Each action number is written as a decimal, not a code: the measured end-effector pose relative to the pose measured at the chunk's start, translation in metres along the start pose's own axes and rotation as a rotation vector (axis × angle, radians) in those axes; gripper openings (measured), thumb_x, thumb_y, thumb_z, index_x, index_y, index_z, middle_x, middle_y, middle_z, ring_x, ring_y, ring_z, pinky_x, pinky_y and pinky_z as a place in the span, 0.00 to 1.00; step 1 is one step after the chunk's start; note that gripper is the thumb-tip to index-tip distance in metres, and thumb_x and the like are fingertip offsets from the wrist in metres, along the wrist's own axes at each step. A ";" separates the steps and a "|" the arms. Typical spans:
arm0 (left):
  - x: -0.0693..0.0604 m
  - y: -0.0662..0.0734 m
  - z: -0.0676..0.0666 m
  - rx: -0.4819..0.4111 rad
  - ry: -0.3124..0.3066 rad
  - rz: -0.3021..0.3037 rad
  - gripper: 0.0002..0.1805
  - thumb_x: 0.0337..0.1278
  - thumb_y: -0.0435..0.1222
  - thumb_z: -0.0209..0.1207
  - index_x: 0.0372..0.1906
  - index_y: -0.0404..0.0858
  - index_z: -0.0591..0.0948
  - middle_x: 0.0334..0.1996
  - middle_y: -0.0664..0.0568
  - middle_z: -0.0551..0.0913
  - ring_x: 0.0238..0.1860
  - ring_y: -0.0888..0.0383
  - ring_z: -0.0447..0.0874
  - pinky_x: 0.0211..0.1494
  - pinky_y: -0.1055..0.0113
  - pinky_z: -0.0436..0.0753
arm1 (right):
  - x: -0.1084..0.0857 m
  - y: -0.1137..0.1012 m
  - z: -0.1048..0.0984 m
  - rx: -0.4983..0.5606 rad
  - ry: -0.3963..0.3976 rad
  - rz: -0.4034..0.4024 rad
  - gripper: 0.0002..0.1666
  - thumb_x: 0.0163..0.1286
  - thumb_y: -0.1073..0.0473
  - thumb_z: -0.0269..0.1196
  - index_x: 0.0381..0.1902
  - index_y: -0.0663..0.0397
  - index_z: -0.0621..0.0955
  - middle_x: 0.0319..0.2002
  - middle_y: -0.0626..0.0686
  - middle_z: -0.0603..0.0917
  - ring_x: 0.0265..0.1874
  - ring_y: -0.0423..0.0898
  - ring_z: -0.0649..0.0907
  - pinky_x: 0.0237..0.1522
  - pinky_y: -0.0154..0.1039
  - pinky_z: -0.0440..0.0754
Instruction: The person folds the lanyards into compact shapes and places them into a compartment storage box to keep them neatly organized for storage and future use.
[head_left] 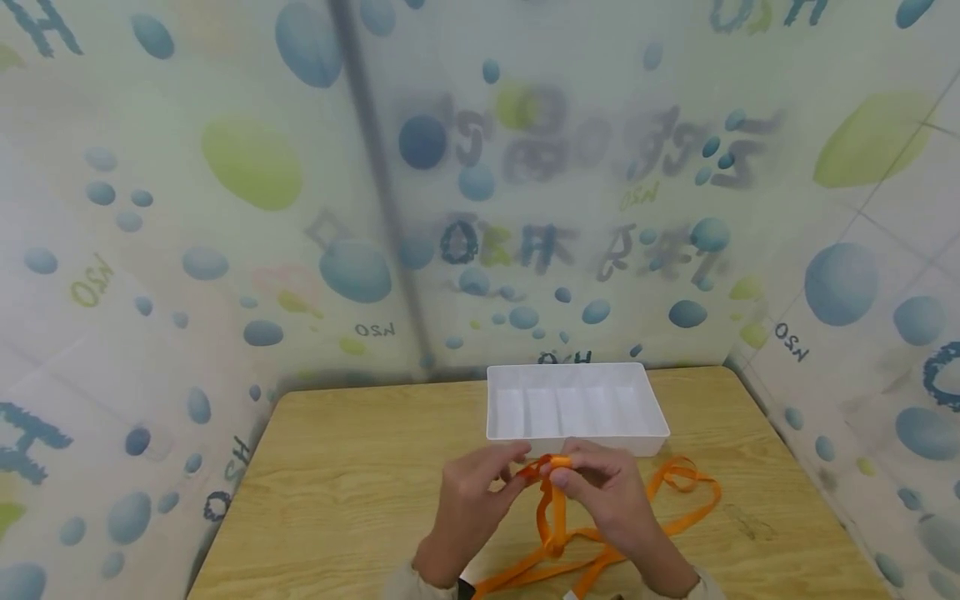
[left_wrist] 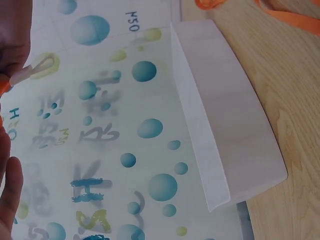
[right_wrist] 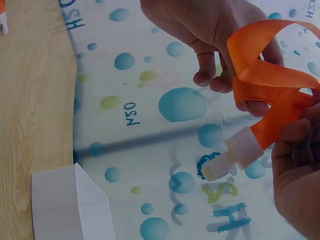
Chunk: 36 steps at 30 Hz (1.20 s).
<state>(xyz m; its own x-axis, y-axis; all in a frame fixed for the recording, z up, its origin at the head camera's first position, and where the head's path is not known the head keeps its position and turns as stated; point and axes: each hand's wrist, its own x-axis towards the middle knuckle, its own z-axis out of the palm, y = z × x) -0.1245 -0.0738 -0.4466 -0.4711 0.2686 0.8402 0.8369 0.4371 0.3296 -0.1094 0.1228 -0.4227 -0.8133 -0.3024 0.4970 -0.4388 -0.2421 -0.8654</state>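
Note:
In the head view, an orange ribbon (head_left: 558, 508) is pinched between the fingers of my left hand (head_left: 468, 498) and my right hand (head_left: 618, 504), just above the table in front of the white tray (head_left: 577, 442). In the right wrist view, the ribbon (right_wrist: 255, 47) loops over the fingers of my left hand (right_wrist: 210, 30), while my right hand (right_wrist: 302, 175) grips it beside a white end piece (right_wrist: 244, 147). At the edge of the left wrist view are my right hand (left_wrist: 15, 32) above and my left hand (left_wrist: 11, 195) below.
The tray has several compartments and stands at the back of the wooden table (head_left: 337, 483). More orange ribbon (head_left: 701, 512) lies on the table to the right and below my hands. A patterned curtain (head_left: 300, 250) hangs behind the table and along both sides.

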 end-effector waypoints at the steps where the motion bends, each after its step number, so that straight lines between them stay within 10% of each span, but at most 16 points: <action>1: -0.001 0.001 0.002 -0.001 0.007 0.020 0.15 0.50 0.30 0.72 0.45 0.36 0.85 0.34 0.50 0.88 0.24 0.63 0.82 0.33 0.79 0.80 | 0.001 0.000 0.000 0.003 0.007 0.005 0.11 0.70 0.75 0.58 0.41 0.64 0.86 0.28 0.50 0.78 0.26 0.47 0.74 0.27 0.34 0.76; 10: -0.009 0.001 0.012 -0.045 0.038 0.064 0.12 0.69 0.36 0.58 0.49 0.34 0.84 0.39 0.49 0.88 0.38 0.58 0.87 0.45 0.72 0.83 | 0.006 0.001 0.002 0.037 0.001 0.011 0.10 0.73 0.74 0.55 0.39 0.65 0.85 0.26 0.53 0.73 0.25 0.48 0.72 0.26 0.37 0.73; 20: -0.020 0.002 0.020 -0.559 -0.037 -0.189 0.19 0.62 0.15 0.52 0.57 0.22 0.77 0.48 0.32 0.84 0.48 0.52 0.86 0.43 0.60 0.86 | 0.009 -0.001 0.003 0.026 0.010 0.004 0.10 0.73 0.73 0.55 0.39 0.66 0.85 0.26 0.51 0.75 0.24 0.47 0.71 0.24 0.38 0.72; 29: -0.019 0.007 0.017 -0.690 -0.151 -0.302 0.22 0.73 0.19 0.38 0.66 0.28 0.72 0.58 0.36 0.80 0.57 0.53 0.81 0.58 0.59 0.80 | 0.009 -0.002 0.002 0.023 0.028 0.029 0.10 0.74 0.72 0.55 0.40 0.67 0.84 0.28 0.48 0.78 0.26 0.46 0.73 0.27 0.34 0.75; 36: -0.022 0.008 0.014 -0.688 -0.177 -0.296 0.21 0.74 0.31 0.51 0.68 0.32 0.72 0.58 0.41 0.81 0.60 0.51 0.79 0.66 0.57 0.73 | 0.009 0.001 0.001 -0.015 0.048 0.046 0.11 0.73 0.73 0.56 0.44 0.67 0.85 0.33 0.48 0.84 0.29 0.43 0.80 0.33 0.33 0.83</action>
<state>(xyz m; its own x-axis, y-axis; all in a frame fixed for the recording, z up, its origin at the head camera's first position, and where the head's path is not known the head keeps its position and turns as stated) -0.1114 -0.0644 -0.4681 -0.6919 0.3818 0.6127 0.6262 -0.1050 0.7725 -0.1171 0.1193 -0.4187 -0.8499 -0.2684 0.4535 -0.4061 -0.2151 -0.8882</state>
